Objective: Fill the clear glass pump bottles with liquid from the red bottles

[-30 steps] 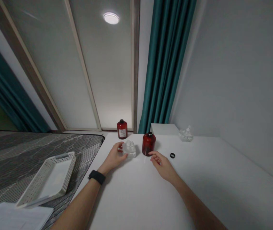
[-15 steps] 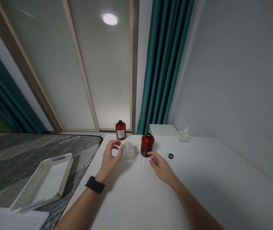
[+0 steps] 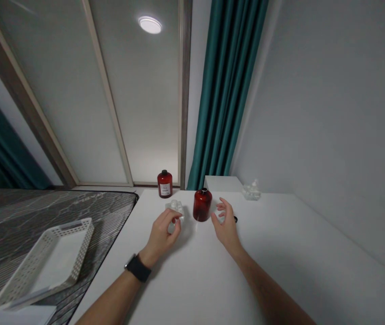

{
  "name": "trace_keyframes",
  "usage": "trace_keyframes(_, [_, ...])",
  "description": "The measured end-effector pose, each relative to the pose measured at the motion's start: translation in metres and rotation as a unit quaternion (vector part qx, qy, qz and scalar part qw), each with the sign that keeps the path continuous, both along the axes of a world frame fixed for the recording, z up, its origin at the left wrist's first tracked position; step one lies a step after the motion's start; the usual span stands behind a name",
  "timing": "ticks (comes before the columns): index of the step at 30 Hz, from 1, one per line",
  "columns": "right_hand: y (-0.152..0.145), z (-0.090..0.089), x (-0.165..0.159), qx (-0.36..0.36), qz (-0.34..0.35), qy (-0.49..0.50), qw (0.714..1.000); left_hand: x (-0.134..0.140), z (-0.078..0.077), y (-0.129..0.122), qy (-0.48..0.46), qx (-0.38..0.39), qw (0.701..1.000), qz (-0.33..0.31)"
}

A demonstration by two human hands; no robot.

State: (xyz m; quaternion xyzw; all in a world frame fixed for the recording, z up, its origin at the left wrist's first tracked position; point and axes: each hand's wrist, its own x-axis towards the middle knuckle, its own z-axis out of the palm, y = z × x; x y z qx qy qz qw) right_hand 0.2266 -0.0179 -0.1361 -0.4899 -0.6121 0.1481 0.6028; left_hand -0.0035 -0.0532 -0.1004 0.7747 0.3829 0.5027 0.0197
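An amber-red bottle (image 3: 202,206) stands upright on the white table, between my two hands. Just right of it, my right hand (image 3: 226,230) is open, fingers spread and curved toward the bottle, apparently not touching it. A black ring (image 3: 236,219) lies behind that hand, mostly hidden by it. My left hand (image 3: 162,234), wearing a black watch (image 3: 138,268), hovers left of the bottle with its fingers loosely curled and a gap before the thumb; I see nothing in it. Right beyond its fingertips sits a clear glass-like object (image 3: 176,206), partly covered by the hand.
Another red bottle (image 3: 164,184), with a white label and black cap, stands at the table's far left corner. A white box (image 3: 223,183) and a second clear object (image 3: 251,191) are at the back. Left of the table, a white perforated basket (image 3: 48,259) rests on a grey-patterned surface.
My right hand has risen from the bottle's base to its right side and opened. The left hand has moved slightly down and right relative to the clear object. The view has shifted slightly.
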Motion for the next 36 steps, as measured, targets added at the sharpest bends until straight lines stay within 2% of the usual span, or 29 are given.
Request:
trace_keyframes(4, [0.017, 0.007, -0.005, 0.02, 0.017, -0.021, 0.999, 0.001, -0.005, 0.001, 0.016, -0.023, 1.0, -0.001])
trace_keyframes(10, [0.037, 0.002, -0.014, -0.039, 0.036, -0.017, 0.998, 0.0, -0.009, 0.002, 0.023, -0.05, 0.998, 0.004])
trace_keyframes(18, [0.039, 0.002, -0.013, -0.094, 0.093, 0.027, 0.991, -0.002, -0.012, 0.005, 0.009, -0.051, 0.999, 0.019])
trace_keyframes(23, [0.026, 0.005, -0.011, -0.089, 0.119, 0.043, 0.988, -0.001, -0.009, 0.004, -0.01, -0.043, 0.999, 0.011])
trace_keyframes(28, [-0.005, 0.009, -0.013, -0.094, 0.168, 0.083, 0.978, 0.002, -0.007, 0.0, -0.004, -0.042, 0.999, -0.026])
trace_keyframes(32, [-0.027, 0.007, -0.016, -0.106, 0.185, 0.104, 0.971, 0.005, -0.005, -0.003, 0.009, -0.037, 0.998, -0.06])
trace_keyframes(36, [-0.035, 0.002, -0.02, -0.115, 0.204, 0.088, 0.968, 0.006, -0.006, -0.003, 0.031, -0.022, 0.996, -0.075])
